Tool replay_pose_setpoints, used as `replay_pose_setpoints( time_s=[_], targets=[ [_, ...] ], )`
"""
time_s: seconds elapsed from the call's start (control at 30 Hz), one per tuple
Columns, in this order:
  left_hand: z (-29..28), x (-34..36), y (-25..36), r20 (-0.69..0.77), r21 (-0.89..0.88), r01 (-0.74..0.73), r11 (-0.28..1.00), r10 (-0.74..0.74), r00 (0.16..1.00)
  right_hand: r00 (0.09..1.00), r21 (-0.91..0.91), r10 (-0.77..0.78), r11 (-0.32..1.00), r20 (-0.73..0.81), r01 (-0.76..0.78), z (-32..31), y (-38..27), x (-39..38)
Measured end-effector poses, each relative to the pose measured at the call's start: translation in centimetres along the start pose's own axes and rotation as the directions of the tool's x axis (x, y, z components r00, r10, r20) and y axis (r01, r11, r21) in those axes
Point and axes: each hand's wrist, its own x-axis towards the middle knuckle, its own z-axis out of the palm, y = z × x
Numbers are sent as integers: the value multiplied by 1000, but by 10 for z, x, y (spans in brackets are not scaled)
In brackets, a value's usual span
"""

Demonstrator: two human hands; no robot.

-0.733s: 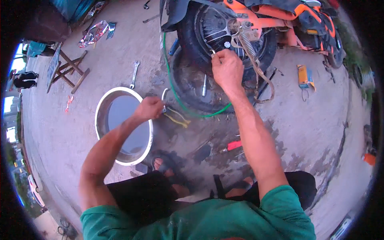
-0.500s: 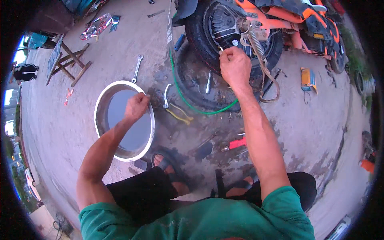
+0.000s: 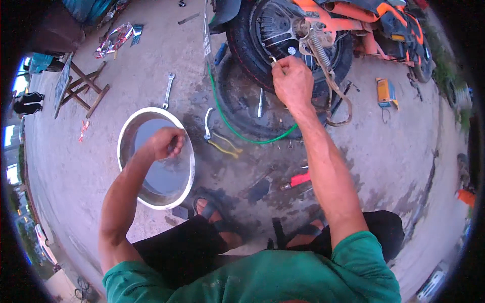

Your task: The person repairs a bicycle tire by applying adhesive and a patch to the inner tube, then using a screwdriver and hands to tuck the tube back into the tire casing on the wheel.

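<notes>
My right hand (image 3: 294, 83) is closed in a pinch at the lower left of a scooter's wheel (image 3: 247, 53). A small shiny metal piece (image 3: 273, 59) sticks out from its fingertips beside the wheel rim; its kind does not show. Over the right part of a round, white-rimmed basin (image 3: 190, 177) of greyish water (image 3: 169, 177) hangs my left hand (image 3: 166, 143). Its fingers are curled in, and whatever they may hold is hidden. The orange scooter (image 3: 348, 25) lies on its side, with a loose black tyre (image 3: 227, 108) on the ground by the wheel.
A green hose (image 3: 221, 111) curves past the tyre. Around it lie a wrench (image 3: 168, 91), yellow-handled pliers (image 3: 225, 145), a metal rod-like tool (image 3: 260, 102) and a red-handled tool (image 3: 299, 179). A small yellow-and-blue box (image 3: 386, 92) lies to the right, a wooden stool (image 3: 83, 86) far left.
My left hand has come off the basin's rim, dropping slightly and turning so its curled fingers show. The right hand keeps its pinch near the wheel. The whole view has shifted a little.
</notes>
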Motion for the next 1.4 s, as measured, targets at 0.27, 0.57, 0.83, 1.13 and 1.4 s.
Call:
replay_pose_setpoints(
  time_s=[0.27,0.57,0.83,1.13,1.4],
  targets=[
    [191,-16,129,116,-545,-490,680,640,760,1000,-4,-15,1000,12,15,3,-9,1],
    [191,-4,115,30,-465,-678,568,776,630,999,43,-45,998,17,45,2,-7,1],
    [180,2,105,-15,-424,-704,570,773,635,1000,17,-26,1000,3,26,3,-5,1],
    [87,36,61,-406,-59,-554,830,487,773,997,39,27,999,75,-30,-2,-9,3],
    [-86,31,-46,-494,861,140,490,735,464,994,86,36,995,108,-45,0,-21,5]
  ],
)
